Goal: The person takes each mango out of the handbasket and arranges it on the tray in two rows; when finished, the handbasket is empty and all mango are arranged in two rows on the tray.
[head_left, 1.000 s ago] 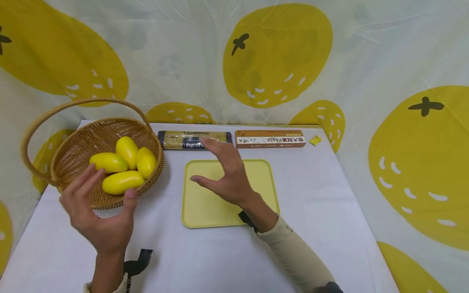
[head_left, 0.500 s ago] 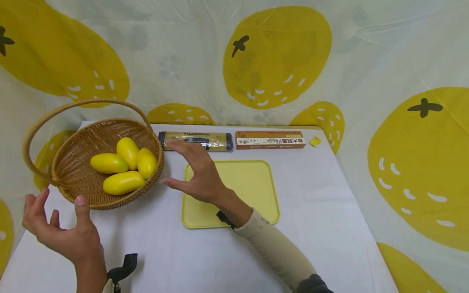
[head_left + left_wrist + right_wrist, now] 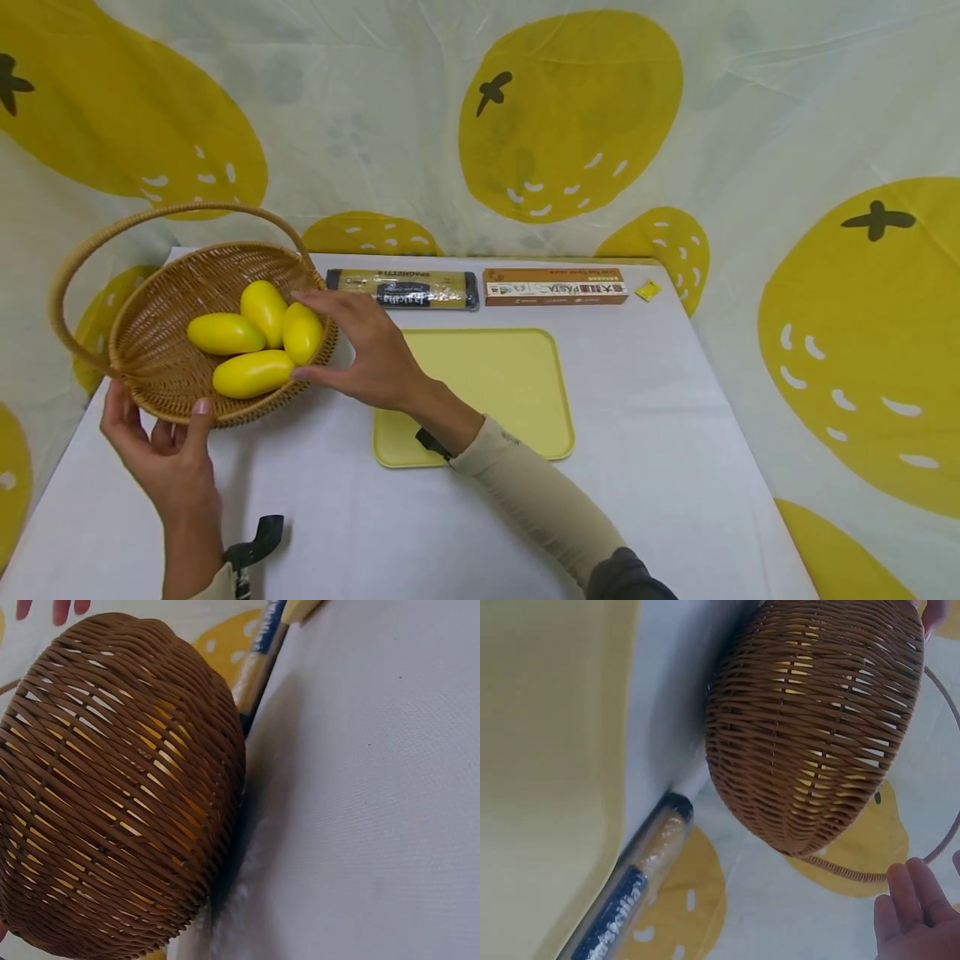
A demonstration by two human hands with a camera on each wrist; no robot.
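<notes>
A brown wicker basket (image 3: pixel 168 287) with a tall arched handle stands at the table's left. Several smooth yellow mango-like fruits (image 3: pixel 253 374) lie inside it. My left hand (image 3: pixel 168 458) is at the basket's near-left rim, thumb in front and fingers partly hidden by the wicker; whether it touches is hard to tell. My right hand (image 3: pixel 367 354) reaches to the right rim with thumb and fingers spread around the rightmost fruit (image 3: pixel 302 333) as seen from above. In the right wrist view the right hand's fingers (image 3: pixel 915 904) extend apart from the basket (image 3: pixel 817 735).
A pale yellow tray (image 3: pixel 487 400) lies mid-table, partly under my right forearm. Behind it are a spaghetti packet (image 3: pixel 405 290) and an orange-white pasta box (image 3: pixel 555 287). A small yellow wrapped packet (image 3: pixel 647 290) lies farther right. A fruit-print curtain (image 3: pixel 375 125) hangs behind.
My right hand has moved left from above the tray to the basket's right rim. My left hand swung left and down, then came back to the near-left rim. The basket stays put.
</notes>
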